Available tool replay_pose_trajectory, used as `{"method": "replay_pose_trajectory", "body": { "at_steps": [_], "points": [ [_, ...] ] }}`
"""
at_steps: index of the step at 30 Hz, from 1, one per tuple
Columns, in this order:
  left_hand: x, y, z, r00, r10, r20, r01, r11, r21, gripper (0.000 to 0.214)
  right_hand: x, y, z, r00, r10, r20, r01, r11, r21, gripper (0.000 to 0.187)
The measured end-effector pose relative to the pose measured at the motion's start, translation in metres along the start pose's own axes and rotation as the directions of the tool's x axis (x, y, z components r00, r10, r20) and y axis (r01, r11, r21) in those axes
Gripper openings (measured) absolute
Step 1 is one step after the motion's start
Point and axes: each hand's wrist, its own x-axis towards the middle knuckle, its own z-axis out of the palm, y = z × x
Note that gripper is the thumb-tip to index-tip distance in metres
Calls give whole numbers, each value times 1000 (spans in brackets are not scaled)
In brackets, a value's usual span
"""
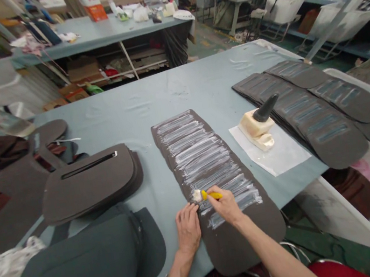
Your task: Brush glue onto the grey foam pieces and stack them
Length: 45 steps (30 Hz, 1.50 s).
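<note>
Our right hand [227, 206] pinches the yellow brush [209, 195], bristles on the streaked panels [206, 159] at twelve o'clock; our left hand [188, 227], fingers extended, touches their edge at the brush's seven o'clock.

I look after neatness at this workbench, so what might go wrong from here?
The left hand has its fingertips close to the bristles of the yellow-handled brush, so they might get smeared with the white coating. The overlapping dark panels could slip out of line as the right hand strokes. The streaked panel stack seems to jut past the edge of the blue-grey table, so a knock might tip some pieces off.
</note>
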Motion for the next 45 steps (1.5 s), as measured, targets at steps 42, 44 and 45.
{"method": "replay_pose_trajectory", "body": {
  "at_steps": [42, 44, 45],
  "points": [
    [-50, 47, -4, 999, -10, -42, 7, 998, -69, 20, -51, 88, -126, 948, 40, -316, -113, 970, -216, 28],
    [-48, 50, -6, 999, -28, -47, 24, 996, -91, 18, -53, 85, -126, 944, 61, -323, -128, 974, -189, 26],
    [-48, 52, -7, 998, -40, -51, 34, 994, -100, 16, -54, 85, -126, 944, 72, -323, -134, 976, -173, 26]
  ]
}}
